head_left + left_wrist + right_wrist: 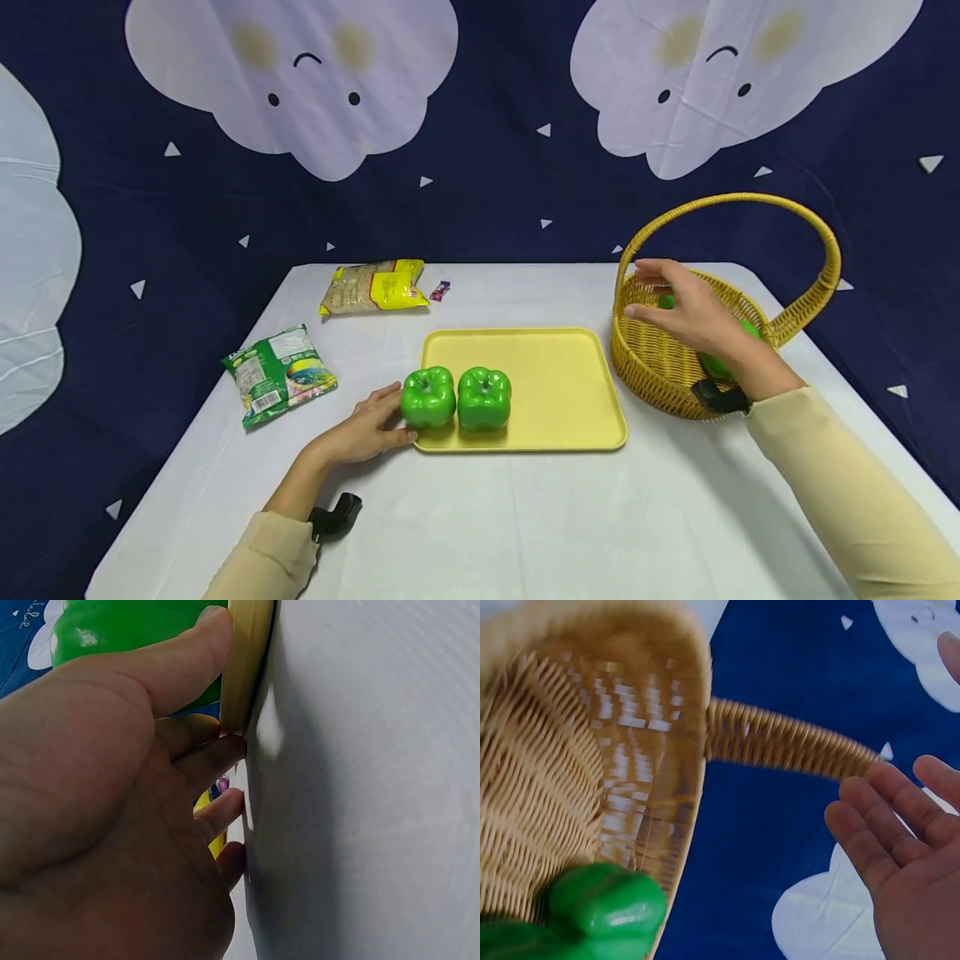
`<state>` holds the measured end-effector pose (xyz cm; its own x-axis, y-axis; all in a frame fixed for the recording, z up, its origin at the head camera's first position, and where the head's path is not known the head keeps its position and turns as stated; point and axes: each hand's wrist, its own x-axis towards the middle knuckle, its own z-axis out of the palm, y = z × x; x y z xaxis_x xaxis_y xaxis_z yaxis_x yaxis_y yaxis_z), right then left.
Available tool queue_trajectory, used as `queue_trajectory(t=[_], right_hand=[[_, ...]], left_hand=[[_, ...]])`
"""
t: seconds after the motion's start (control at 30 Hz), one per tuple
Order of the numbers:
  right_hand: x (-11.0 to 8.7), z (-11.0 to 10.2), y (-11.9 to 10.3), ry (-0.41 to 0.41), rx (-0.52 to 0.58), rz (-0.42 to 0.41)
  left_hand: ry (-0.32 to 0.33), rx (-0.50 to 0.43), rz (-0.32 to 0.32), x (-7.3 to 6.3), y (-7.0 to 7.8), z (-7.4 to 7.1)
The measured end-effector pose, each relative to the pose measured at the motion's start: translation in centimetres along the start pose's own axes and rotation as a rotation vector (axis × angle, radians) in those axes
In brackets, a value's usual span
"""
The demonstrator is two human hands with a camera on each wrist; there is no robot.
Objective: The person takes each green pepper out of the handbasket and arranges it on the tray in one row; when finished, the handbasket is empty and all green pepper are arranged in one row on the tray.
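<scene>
At the left edge of the yellow tray (558,392) lies my left hand (367,429), thumb and fingers spread along the rim. In the left wrist view, the thumb (191,664) touches the tray's corner. Two green bell peppers (428,398) stand side by side on the tray's left part, the nearer one right by these fingers. My right hand (693,310) is above the wicker basket (637,371), fingers extended and holding nothing. Inside the basket are more green bell peppers (607,907), partly hidden by the hand and wrist in the head view.
The basket's tall handle (738,198) arches over the right hand. Left of the tray lies a green snack bag (281,375); farther back are a yellow bag (375,287) and a small purple packet (440,291). A dark cloud-print cloth (495,200) hangs behind the white table (517,525).
</scene>
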<state>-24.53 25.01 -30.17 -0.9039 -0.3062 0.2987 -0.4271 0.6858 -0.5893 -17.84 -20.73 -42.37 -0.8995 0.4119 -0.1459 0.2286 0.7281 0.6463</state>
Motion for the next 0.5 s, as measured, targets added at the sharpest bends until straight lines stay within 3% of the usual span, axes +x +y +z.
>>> queue_trajectory(t=[0.23,0.5], right_hand=[[1.0,-1.7,1.6,-0.035,-0.076,0.146],[2.4,-2.4,3.6,-0.03,-0.142,0.201]], left_hand=[[-0.005,0.01,0.001,0.0,0.0,-0.1],[-0.007,-0.001,-0.009,0.1,0.0,0.0]])
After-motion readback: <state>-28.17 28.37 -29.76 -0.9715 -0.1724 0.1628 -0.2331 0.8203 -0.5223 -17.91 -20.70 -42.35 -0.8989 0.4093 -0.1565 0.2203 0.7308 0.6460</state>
